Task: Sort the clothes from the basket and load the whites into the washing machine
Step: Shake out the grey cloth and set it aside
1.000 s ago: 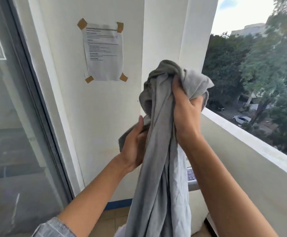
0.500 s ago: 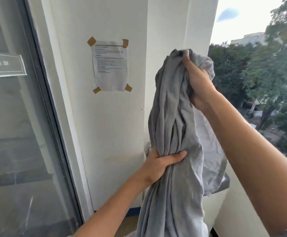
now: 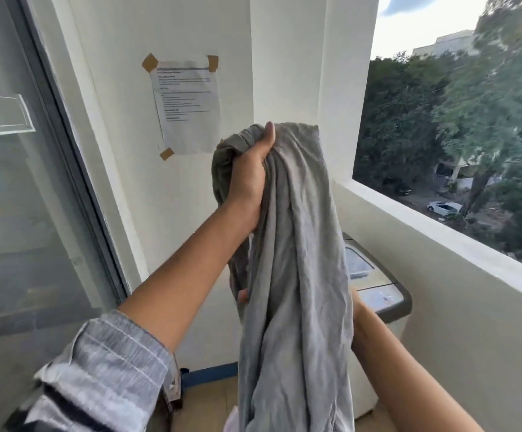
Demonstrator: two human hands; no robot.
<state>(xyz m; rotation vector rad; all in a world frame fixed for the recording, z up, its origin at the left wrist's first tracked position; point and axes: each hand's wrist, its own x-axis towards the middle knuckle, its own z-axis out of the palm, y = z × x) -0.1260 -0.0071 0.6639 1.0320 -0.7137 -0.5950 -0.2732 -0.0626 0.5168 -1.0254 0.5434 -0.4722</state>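
White balcony wall [image 3: 191, 213], taped notice [image 3: 188, 107]

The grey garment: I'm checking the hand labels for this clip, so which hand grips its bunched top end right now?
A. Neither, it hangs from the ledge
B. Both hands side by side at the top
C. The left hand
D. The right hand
C: the left hand, on the arm with the rolled sleeve, clutches the top of the grey garment, while the right hand is lower, mostly hidden behind the cloth.

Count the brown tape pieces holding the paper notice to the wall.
3 visible: top-left corner, top-right corner, bottom-left corner. The grey garment covers the notice's bottom-right corner, so a fourth may be hidden.
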